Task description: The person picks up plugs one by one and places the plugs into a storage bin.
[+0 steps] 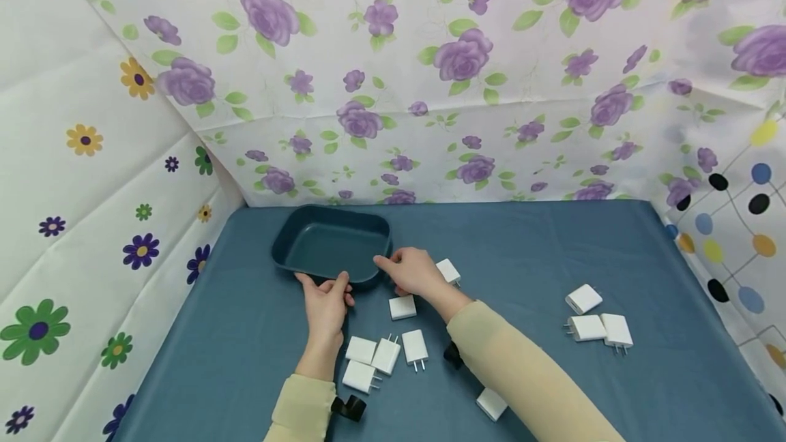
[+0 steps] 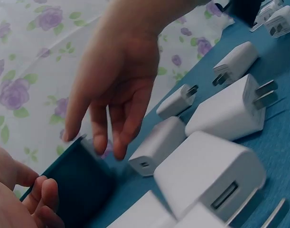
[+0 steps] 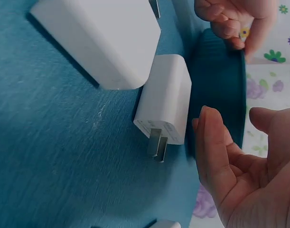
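A dark teal rectangular tray (image 1: 331, 251) with raised walls rests at the back left of the table. My left hand (image 1: 325, 305) pinches its front rim, thumb inside and fingers outside, as the right wrist view shows. At the tray's right front corner is my right hand (image 1: 417, 271), its thumb over the rim and its fingers outside the wall. In the right wrist view the right hand (image 3: 249, 166) has thumb and fingers spread apart with a gap around the rim. White plug adapters lie nearby, one (image 1: 402, 307) just below the right hand, another (image 1: 448, 271) behind its wrist.
Several more white adapters (image 1: 362, 350) lie in front, between the forearms. One adapter (image 1: 492, 404) is partly under the right sleeve. Three adapters (image 1: 586, 327) sit at the right of the blue tablecloth (image 1: 503, 244). Flowered cloth (image 1: 417, 108) hangs behind the table.
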{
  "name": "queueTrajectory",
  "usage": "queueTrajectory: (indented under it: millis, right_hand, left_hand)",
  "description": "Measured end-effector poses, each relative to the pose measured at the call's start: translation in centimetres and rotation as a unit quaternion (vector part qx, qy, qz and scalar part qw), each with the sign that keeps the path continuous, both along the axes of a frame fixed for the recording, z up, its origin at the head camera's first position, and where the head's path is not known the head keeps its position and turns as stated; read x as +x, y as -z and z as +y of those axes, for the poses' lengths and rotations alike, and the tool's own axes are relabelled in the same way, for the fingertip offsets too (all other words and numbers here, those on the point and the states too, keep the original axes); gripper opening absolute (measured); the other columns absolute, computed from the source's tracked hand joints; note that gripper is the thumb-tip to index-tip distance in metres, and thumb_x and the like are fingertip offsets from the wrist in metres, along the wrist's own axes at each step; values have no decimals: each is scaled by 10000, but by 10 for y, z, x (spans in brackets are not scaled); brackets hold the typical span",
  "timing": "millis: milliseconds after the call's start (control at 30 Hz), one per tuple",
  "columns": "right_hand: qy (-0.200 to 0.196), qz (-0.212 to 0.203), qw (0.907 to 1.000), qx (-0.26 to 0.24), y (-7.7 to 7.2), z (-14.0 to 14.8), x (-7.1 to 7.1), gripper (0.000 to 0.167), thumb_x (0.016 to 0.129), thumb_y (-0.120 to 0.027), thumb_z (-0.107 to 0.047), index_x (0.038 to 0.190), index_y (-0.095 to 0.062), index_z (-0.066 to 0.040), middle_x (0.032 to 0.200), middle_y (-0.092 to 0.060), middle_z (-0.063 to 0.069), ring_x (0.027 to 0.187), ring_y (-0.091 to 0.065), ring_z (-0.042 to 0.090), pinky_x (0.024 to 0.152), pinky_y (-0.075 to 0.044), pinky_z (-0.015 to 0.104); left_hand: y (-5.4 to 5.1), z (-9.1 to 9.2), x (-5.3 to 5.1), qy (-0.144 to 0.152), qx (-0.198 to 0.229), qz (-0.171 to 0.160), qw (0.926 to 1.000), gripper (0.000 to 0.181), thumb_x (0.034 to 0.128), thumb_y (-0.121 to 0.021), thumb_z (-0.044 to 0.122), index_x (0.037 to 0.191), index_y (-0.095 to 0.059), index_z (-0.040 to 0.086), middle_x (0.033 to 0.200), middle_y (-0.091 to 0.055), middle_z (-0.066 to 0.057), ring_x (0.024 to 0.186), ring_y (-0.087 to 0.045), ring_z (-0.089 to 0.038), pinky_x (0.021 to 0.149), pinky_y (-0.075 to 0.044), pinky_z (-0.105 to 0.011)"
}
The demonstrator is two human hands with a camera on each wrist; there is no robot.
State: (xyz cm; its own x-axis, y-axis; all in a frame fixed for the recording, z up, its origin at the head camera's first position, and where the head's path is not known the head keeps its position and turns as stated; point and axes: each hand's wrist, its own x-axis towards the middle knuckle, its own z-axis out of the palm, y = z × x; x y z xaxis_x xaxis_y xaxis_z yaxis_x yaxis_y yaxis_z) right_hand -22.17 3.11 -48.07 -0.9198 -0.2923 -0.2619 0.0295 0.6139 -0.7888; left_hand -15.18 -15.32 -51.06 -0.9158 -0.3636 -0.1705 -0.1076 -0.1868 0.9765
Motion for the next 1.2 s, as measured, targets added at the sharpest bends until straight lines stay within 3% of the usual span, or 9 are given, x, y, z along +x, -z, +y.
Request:
queueTrajectory:
  millis: [200,333,500,633,767,833,900,1067,1200]
  right_hand:
    - [16,320,9978,581,2,1,-7,514,1085,-598,-496,751,-665,-110,583,-643,49,592,-681,250,599,-511,354]
    - [-29,507,9959,754,-6,10,-13,544,1090,-617,-436,635,-593,-139,557,-637,57,638,-712,302,600,-502,353]
    - [34,576,9931,1023,-10,25,-24,570,1085,-623,-452,607,-591,-143,542,-623,48,640,-709,309,570,-476,347]
    - [216,480,9924,1115,-10,42,-31,557,1089,-612,-463,725,-712,-53,570,-635,66,631,-696,296,579,-485,349]
    - [398,429,9918,1138,-12,57,-36,534,1097,-596,-461,845,-767,-22,611,-658,79,635,-688,279,608,-501,358]
    - [478,391,9915,1148,-13,64,-38,525,1101,-589,-459,859,-764,-27,637,-673,87,659,-698,279,618,-510,365]
    - [548,360,9913,1137,-14,69,-39,511,1103,-586,-457,862,-753,-38,672,-688,94,689,-713,276,629,-520,366]
    - [717,325,9913,1057,-13,82,-43,490,1104,-588,-450,847,-727,-56,713,-693,84,740,-737,278,651,-545,370]
    - [839,385,9898,1086,-11,94,-48,483,1104,-589,-448,833,-717,-69,700,-690,67,735,-737,274,676,-555,385]
  left_hand:
    - [1,2,2,279,-147,-153,9994,1041,1099,-621,202,1683,240,210,904,-680,-88,610,-592,-132,583,-467,-288]
    - [-1,-10,0,206,-531,-238,9981,970,1105,-597,229,1708,156,136,893,-609,-46,619,-553,-111,581,-447,-266]
    - [-5,-33,-14,-70,-1383,-392,9896,894,1107,-564,261,1728,61,110,977,-459,-39,806,-483,-186,811,-416,-322]
    - [-4,-48,-33,41,-2315,-508,9715,811,1109,-533,273,1731,-58,61,1123,-407,-135,1027,-445,-312,981,-342,-467]
    - [-2,-55,-53,572,-3412,-522,9368,730,1121,-505,288,1706,-181,-4,1258,-451,-257,1130,-457,-404,1016,-351,-562]
    - [-2,-55,-63,798,-3797,-496,9203,692,1125,-496,271,1692,-229,-21,1264,-486,-290,1108,-475,-426,986,-368,-580]
    - [-3,-53,-71,904,-4028,-458,9097,655,1124,-499,237,1677,-275,-32,1253,-524,-295,1097,-500,-424,969,-388,-580]
    - [-5,-43,-90,962,-4287,-487,8970,572,1122,-500,174,1647,-377,-18,1138,-564,-235,1020,-514,-373,908,-409,-529]
    - [-10,-31,-103,924,-4354,-514,8940,547,1117,-511,178,1626,-431,-7,1117,-576,-211,1012,-525,-354,891,-421,-509]
